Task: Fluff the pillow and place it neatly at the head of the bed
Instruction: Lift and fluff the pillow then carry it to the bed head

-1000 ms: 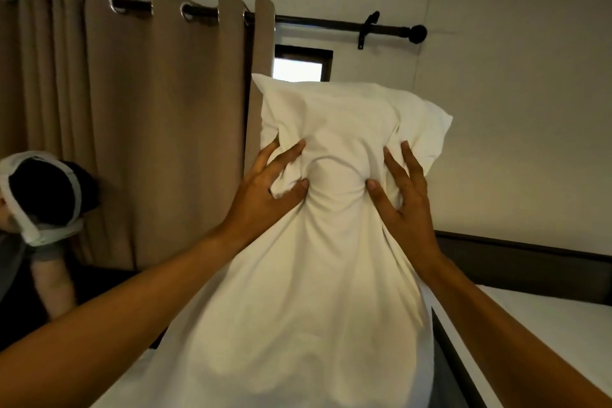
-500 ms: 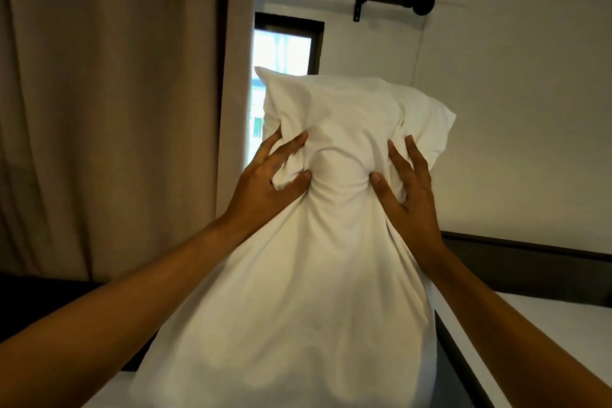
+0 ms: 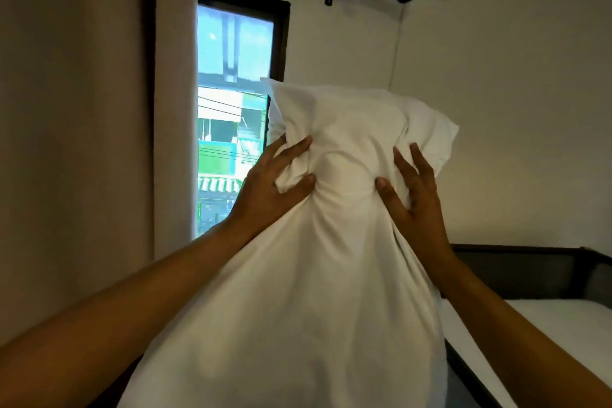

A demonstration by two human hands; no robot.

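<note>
Since a second ago your view has swung to the right: the other person at the far left is gone from sight, the curtain (image 3: 76, 129) now fills the left edge, and the window (image 3: 231, 103) stands open to view beyond the pillow. Your hands have kept the same grip throughout.

Nearest you, the pillow (image 3: 318, 291) hangs upright in the air in front of your chest, its broad lower body sagging toward you and its upper end pinched into a narrow neck. Your left hand (image 3: 268, 189) is clenched on the left side of that neck, thumb pressed into the cloth, fingers spread over a bunched fold. Your right hand (image 3: 414, 195) is clamped on the right side the same way, thumb in, fingers fanned upward. Above your hands the top corners puff out.

It looks light and very soft, with a loose, slack case; the filling seems to have slumped low. The cloth will slide over the filling, so grip through to the stuffing rather than the case alone. For fluffing, take it by the two long sides and press inward; for laying down, hold opposite corners.

Farther right and lower lies the bed (image 3: 543, 318), its white mattress bare, with the dark headboard (image 3: 516, 265) against the far wall. The pillow is not yet on it.
</note>
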